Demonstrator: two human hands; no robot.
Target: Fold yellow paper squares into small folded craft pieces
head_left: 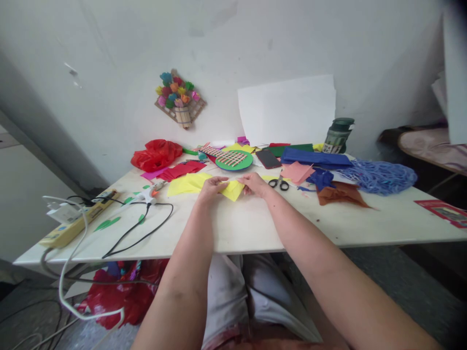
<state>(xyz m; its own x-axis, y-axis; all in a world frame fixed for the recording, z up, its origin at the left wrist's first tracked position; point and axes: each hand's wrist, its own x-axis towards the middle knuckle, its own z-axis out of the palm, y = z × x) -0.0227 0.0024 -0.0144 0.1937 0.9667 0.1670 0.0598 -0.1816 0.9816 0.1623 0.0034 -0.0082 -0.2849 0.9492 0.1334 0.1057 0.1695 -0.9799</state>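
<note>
The paper (pixel 233 189) between the hands was yellow, on a white counter (pixel 255 223). Beside it lay red sheets (pixel 181 170), a pink sheet (pixel 297 171), blue paper (pixel 315 158) and a brown scrap (pixel 341 193). A green disc (pixel 234 161) bore woven pink and green strips. The scissors (pixel 279 183) had black handles.

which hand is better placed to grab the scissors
Right. The right hand pinches the yellow paper just beside the scissors; the left hand is farther off.
</note>
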